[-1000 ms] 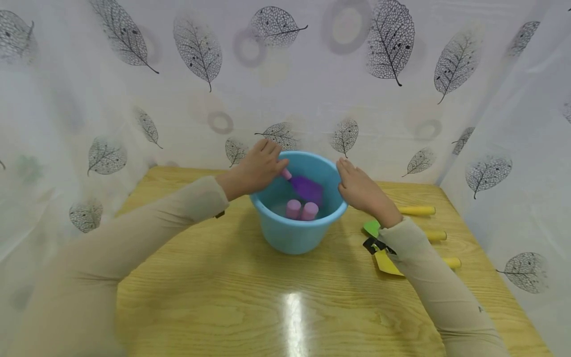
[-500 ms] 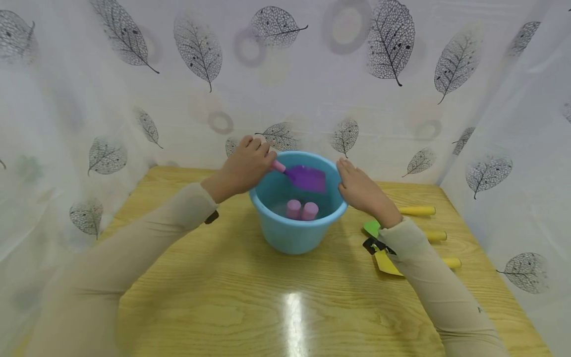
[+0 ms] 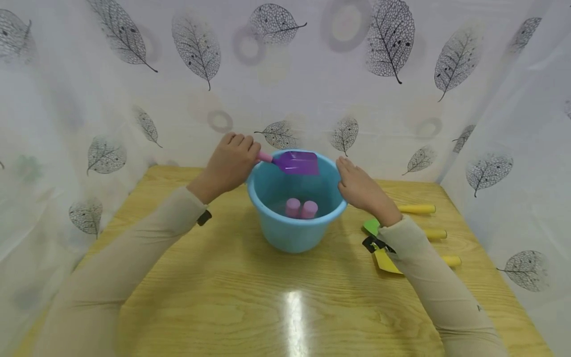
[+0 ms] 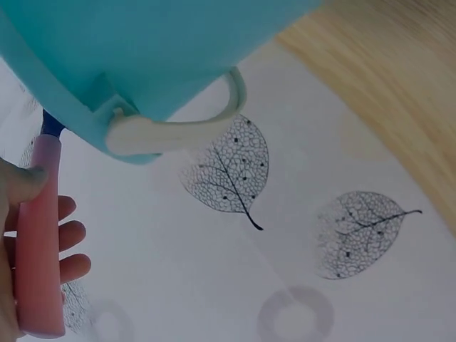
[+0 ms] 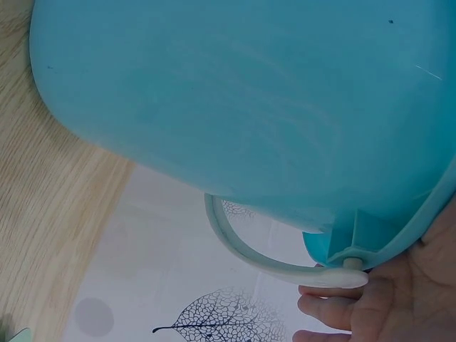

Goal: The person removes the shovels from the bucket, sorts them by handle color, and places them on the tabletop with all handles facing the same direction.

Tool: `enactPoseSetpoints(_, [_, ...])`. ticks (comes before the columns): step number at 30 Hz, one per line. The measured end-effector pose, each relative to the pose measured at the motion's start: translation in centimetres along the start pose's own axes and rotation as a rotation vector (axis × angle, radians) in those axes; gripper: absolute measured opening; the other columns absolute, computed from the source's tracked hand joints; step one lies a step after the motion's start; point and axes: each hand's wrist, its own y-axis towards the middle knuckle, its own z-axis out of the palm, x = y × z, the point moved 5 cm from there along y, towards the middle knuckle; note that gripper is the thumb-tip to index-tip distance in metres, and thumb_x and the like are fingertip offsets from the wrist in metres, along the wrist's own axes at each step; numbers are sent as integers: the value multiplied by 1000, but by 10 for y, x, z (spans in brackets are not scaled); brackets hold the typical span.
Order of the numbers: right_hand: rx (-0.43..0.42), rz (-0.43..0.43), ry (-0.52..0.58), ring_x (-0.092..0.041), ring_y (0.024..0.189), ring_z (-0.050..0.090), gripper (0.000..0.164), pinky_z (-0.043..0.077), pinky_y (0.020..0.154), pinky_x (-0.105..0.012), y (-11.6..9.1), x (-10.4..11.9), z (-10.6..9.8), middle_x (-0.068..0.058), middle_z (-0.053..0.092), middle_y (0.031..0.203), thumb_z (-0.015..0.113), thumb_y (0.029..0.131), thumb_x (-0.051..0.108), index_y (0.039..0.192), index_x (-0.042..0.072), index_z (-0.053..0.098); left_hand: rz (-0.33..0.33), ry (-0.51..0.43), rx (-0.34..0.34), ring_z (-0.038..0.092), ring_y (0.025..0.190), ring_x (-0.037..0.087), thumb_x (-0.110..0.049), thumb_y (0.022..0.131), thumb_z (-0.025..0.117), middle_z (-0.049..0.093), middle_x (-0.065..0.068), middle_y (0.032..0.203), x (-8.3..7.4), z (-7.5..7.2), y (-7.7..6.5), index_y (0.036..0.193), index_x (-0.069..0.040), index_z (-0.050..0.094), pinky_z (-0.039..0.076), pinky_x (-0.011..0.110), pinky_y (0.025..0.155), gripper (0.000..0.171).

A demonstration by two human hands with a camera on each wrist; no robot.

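Note:
A light blue bucket [image 3: 294,237] stands on the wooden table. My left hand [image 3: 233,161] grips the pink handle [image 4: 40,235] of a toy shovel, whose flat purple blade [image 3: 300,163] lies over the bucket's far part. In the left wrist view the thumb and fingers wrap round that handle, beside the bucket's pale carrying handle [image 4: 174,135]. My right hand [image 3: 362,187] rests against the bucket's right rim with fingers fairly straight; the right wrist view has its fingers [image 5: 331,311] near the white handle's pivot. Two pink handle ends [image 3: 292,207] show inside the bucket; their lower parts are hidden.
Several yellow-handled tools lie at the right, partly behind the right forearm: one yellow handle [image 3: 418,209], a green blade [image 3: 371,226] and a yellow blade [image 3: 386,263] show. A white leaf-print curtain [image 3: 285,74] surrounds the wooden table [image 3: 232,302] at the back and sides.
My left hand has moved left and slightly up, raising the purple shovel from inside the bucket to the level of its far rim. The right hand has stayed at the rim.

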Motion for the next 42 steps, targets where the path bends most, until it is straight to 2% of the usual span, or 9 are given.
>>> enactPoseSetpoints(6, [-1, -1, -2, -37, 146, 7, 59, 10, 119, -50, 1, 1, 0, -24, 10, 156, 28, 95, 13, 147, -8, 9, -76, -22, -8, 59, 85, 33, -25, 90, 61, 63, 18, 87, 12, 1, -9, 95, 2, 60, 47, 45, 84, 27])
enactPoseSetpoints(17, [5, 9, 11, -37, 146, 7, 59, 9, 119, -50, 2, 0, 2, -23, 9, 156, 27, 95, 13, 148, -6, 8, -187, -73, -82, 56, 87, 36, -21, 91, 59, 60, 19, 88, 33, 6, -27, 99, 3, 56, 44, 47, 80, 25])
enactPoseSetpoints(24, [3, 5, 16, -37, 146, 7, 60, 9, 119, -50, 1, -1, 2, -23, 9, 156, 28, 95, 14, 148, -6, 8, -248, -96, -43, 53, 87, 38, -19, 93, 55, 56, 22, 89, 46, 14, -37, 98, 6, 53, 42, 48, 83, 26])
enactPoseSetpoints(30, [1, 2, 22, -36, 146, 6, 60, 8, 119, -50, 0, 0, 1, -24, 9, 156, 28, 95, 14, 148, -6, 8, -301, -109, -11, 50, 87, 38, -17, 92, 54, 54, 22, 87, 56, 26, -47, 96, 7, 53, 39, 49, 87, 24])
enactPoseSetpoints(37, [6, 4, 37, -36, 146, 5, 60, 7, 119, -50, 0, 1, 0, -24, 8, 156, 28, 95, 13, 148, -6, 7, -343, -159, 28, 49, 86, 37, -17, 92, 53, 53, 21, 88, 67, 37, -58, 97, 5, 52, 39, 50, 85, 23])
enactPoseSetpoints(42, [6, 2, 35, -36, 146, 5, 60, 7, 119, -50, -1, 1, 0, -24, 7, 156, 27, 95, 13, 148, -6, 7, -347, -162, 8, 50, 84, 37, -17, 91, 56, 55, 22, 88, 75, 48, -66, 98, 5, 54, 40, 50, 84, 24])
